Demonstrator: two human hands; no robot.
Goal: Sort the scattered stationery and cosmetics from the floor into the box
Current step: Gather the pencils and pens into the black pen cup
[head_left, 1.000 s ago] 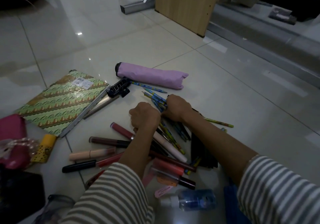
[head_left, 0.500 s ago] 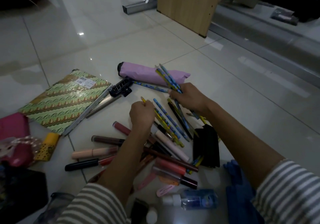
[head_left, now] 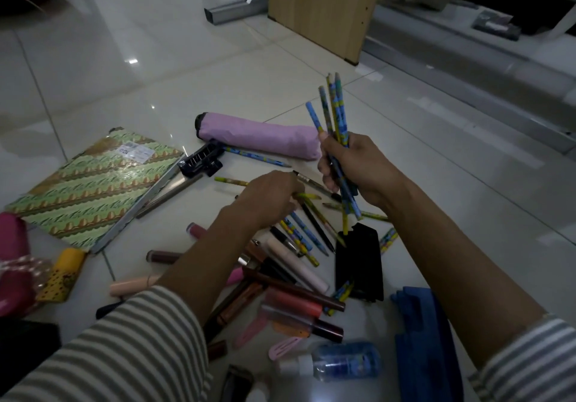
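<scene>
Bundle of blue and yellow patterned pencils (head_left: 340, 108) gripped nearly upright in the right hand (head_left: 358, 168), raised above the white tiled floor (head_left: 436, 183), yellow-green pencil (head_left: 307, 196) pinched at floor level by the curled left hand (head_left: 268, 197), cosmetic tubes (head_left: 296, 303) scattered beneath the left forearm, blue plastic box (head_left: 420, 339) seen beside the right forearm.

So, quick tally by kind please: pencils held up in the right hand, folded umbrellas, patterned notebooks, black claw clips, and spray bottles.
Held pencils in right hand: 4 (by the tops that show)
Purple umbrella: 1
Green notebook: 1
Black claw clip: 1
Clear spray bottle: 1
Total: 8
</scene>
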